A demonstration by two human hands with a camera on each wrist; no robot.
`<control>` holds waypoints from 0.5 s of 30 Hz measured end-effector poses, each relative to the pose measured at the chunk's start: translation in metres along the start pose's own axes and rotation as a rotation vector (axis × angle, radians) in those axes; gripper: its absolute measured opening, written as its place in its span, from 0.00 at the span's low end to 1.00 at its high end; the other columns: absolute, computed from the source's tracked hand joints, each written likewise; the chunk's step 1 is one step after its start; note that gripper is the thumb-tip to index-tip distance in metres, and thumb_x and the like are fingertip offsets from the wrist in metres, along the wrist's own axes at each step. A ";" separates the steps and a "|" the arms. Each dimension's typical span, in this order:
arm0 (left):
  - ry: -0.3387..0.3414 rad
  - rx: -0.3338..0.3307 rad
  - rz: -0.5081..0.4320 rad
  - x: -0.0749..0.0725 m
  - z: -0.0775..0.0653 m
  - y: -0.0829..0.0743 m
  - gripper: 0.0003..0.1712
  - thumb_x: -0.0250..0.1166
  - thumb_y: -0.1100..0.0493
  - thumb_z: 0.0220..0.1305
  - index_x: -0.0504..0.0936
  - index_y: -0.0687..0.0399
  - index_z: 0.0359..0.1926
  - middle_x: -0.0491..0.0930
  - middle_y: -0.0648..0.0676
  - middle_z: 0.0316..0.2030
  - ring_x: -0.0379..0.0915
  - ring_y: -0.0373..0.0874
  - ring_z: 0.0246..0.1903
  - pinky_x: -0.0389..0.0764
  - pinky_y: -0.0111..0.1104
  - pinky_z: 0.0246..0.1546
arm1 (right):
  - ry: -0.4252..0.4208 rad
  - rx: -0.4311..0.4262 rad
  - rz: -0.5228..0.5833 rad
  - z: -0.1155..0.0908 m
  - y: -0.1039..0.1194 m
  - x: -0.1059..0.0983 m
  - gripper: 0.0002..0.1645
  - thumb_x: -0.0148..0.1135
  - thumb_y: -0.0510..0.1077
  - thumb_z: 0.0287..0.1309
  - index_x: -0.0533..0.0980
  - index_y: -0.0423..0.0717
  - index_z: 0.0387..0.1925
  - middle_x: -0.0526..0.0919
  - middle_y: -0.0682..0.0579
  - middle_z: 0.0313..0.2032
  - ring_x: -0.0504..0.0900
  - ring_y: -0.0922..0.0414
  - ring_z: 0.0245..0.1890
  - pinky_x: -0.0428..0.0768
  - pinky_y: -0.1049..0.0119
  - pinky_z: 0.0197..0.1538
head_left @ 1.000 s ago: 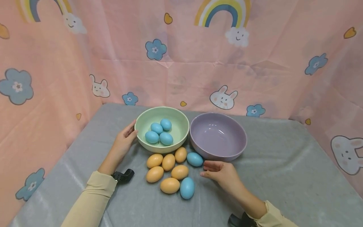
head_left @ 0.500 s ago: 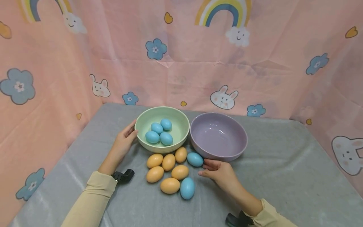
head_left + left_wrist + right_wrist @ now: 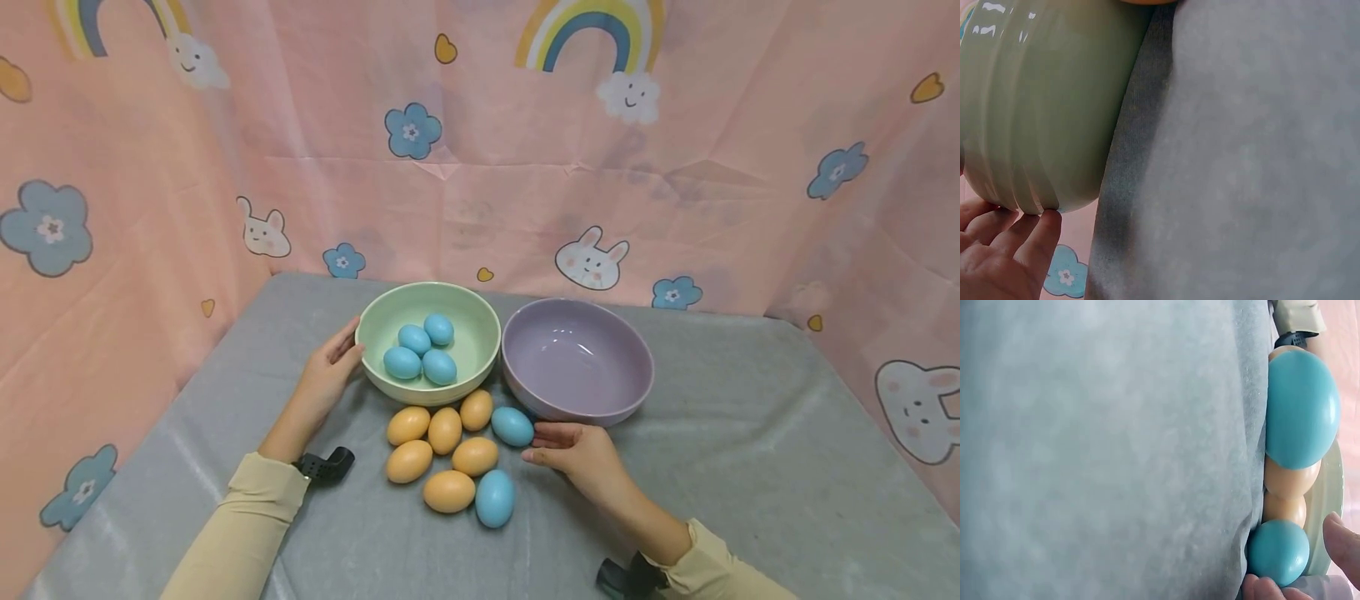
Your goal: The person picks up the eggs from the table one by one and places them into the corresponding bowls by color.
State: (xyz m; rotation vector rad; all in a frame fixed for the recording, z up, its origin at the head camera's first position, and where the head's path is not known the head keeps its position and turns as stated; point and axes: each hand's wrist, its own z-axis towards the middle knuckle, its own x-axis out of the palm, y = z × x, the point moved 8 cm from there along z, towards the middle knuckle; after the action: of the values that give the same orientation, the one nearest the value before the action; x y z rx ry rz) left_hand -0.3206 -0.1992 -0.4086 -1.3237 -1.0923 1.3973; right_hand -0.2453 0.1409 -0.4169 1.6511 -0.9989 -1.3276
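Judged step in hand: taking hold of the far blue egg (image 3: 513,427) with the right hand (image 3: 588,463).

Right hand: fingers extended, their tips touching the right side of the far blue egg. The thumb stands apart from the egg, so the grip is not closed.

Left hand (image 3: 332,367): fingers nearly straight, resting against the outer wall of the green bowl (image 3: 480,321). It appears to steady the bowl and does not wrap around it.

Location of parts: the far blue egg lies on the table (image 3: 750,450), just in front of the purple bowl (image 3: 581,367). The near blue egg (image 3: 495,498) lies at the front of the group, beside six orange eggs (image 3: 445,430). Four blue eggs (image 3: 439,367) sit inside the green bowl.

Judged requirement of the next move: bring the thumb onto the egg opposite the fingers before lifting. Apply light pressure; a smooth, rounded shell may roll toward the orange eggs if pushed from one side only.
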 end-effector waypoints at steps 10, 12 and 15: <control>0.005 0.009 -0.003 0.000 0.001 0.001 0.34 0.51 0.57 0.77 0.53 0.52 0.78 0.53 0.54 0.77 0.50 0.48 0.77 0.64 0.43 0.73 | -0.004 0.024 -0.062 0.004 -0.002 0.000 0.25 0.79 0.42 0.47 0.84 0.34 0.48 0.89 0.42 0.44 0.87 0.57 0.46 0.84 0.74 0.42; 0.008 0.008 0.000 0.000 0.002 0.002 0.34 0.51 0.57 0.77 0.53 0.51 0.78 0.53 0.54 0.78 0.50 0.48 0.77 0.64 0.43 0.73 | 0.002 0.014 -0.066 0.004 0.000 0.001 0.26 0.79 0.42 0.47 0.84 0.33 0.48 0.89 0.41 0.43 0.87 0.56 0.45 0.85 0.73 0.43; 0.009 0.008 0.005 0.000 0.003 0.003 0.34 0.51 0.56 0.77 0.52 0.50 0.78 0.53 0.53 0.78 0.50 0.47 0.77 0.65 0.43 0.72 | -0.008 0.006 -0.080 0.005 0.001 0.002 0.25 0.79 0.42 0.46 0.84 0.33 0.46 0.90 0.42 0.41 0.87 0.58 0.41 0.84 0.73 0.41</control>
State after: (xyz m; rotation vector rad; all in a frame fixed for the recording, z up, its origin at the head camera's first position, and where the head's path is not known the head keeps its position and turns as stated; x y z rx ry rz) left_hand -0.3236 -0.1997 -0.4117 -1.3265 -1.0767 1.3964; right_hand -0.2504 0.1380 -0.4173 1.7065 -0.9509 -1.3858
